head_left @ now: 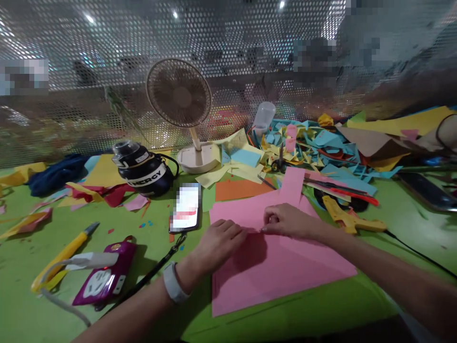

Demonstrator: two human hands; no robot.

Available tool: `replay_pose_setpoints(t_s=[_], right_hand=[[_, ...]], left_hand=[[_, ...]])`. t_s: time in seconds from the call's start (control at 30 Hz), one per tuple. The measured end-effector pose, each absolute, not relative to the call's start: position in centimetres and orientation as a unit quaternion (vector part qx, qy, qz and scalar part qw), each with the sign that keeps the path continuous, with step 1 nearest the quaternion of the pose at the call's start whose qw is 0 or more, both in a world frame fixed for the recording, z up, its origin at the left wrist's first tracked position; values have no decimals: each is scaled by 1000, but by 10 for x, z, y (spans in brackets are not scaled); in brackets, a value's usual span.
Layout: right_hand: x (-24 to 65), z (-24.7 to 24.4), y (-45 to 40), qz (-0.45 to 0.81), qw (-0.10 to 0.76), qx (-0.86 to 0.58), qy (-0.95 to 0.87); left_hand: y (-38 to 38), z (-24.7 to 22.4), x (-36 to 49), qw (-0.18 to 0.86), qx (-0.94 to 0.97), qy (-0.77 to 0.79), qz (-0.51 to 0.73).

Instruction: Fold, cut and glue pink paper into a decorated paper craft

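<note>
A stack of pink paper [285,267] lies on the green table in front of me. My left hand [221,242] rests over its left half, closed, fingers together and bent down onto the sheet; their tips and the thumb are mostly hidden. Just to the right, my right hand [287,221] is closed in a pinch above the paper. A tiny pale bit shows at its fingertips, too small to name. A thin line, like a paper edge or crease, runs between the two hands. Beyond the right hand, a narrow pink strip [293,183] lies across the stack's far edge.
A phone [185,207], black bottle [143,166] and fan [198,157] stand beyond my left hand. Left lie a purple power bank [107,274] and yellow cutter [67,252]. Right are a yellow glue gun [348,216], paper scraps [321,143] and another person's arm [442,136].
</note>
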State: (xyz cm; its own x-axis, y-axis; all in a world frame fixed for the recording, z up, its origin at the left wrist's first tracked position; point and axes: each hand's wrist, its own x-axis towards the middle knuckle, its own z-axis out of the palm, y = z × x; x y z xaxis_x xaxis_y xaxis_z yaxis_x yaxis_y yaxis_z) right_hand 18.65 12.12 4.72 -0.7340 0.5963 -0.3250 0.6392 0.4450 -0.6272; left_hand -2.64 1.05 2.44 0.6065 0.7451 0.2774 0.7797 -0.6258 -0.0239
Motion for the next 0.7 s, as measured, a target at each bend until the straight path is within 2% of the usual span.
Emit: replay_pose_setpoints(t_s=[0.13,0.27,0.57,0.7], right_hand=[[195,39,98,-206,-72,294,930],[198,29,83,-125,-95,257,953],[198,22,83,-63,-81,248,963],[194,23,85,-65,-79,248,963]], left_hand=[[10,17,-24,44,-879,-454,-139],[9,17,-24,11,-873,-466,-143],[8,18,-26,0,-862,-474,-178],[10,19,-26,-37,-833,-514,-201]])
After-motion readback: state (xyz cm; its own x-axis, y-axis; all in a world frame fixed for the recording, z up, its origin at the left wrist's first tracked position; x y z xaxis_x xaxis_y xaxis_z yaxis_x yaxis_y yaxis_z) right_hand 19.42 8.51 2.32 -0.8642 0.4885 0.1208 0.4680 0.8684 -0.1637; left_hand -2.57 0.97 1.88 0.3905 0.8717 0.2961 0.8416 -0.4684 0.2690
